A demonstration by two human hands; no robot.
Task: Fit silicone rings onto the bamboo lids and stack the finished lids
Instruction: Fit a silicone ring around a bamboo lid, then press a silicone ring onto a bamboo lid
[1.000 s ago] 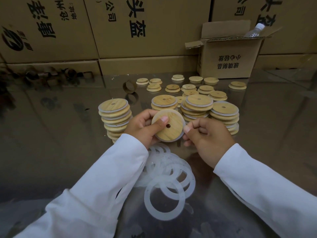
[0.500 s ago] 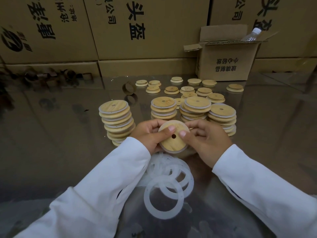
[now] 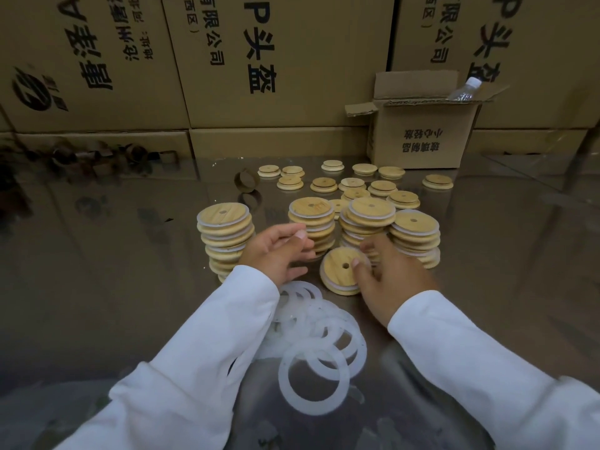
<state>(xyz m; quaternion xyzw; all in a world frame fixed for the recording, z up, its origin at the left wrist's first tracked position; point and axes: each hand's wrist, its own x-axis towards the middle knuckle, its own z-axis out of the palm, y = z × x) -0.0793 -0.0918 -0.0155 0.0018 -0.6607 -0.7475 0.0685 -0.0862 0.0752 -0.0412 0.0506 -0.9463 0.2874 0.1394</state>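
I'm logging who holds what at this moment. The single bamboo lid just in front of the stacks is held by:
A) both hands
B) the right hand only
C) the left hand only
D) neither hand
B: only the right hand grips the lid, thumb on its top face; the left hand is apart from it, fingers relaxed.

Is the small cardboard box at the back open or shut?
Open: the box has its flaps spread, and a bottle pokes out.
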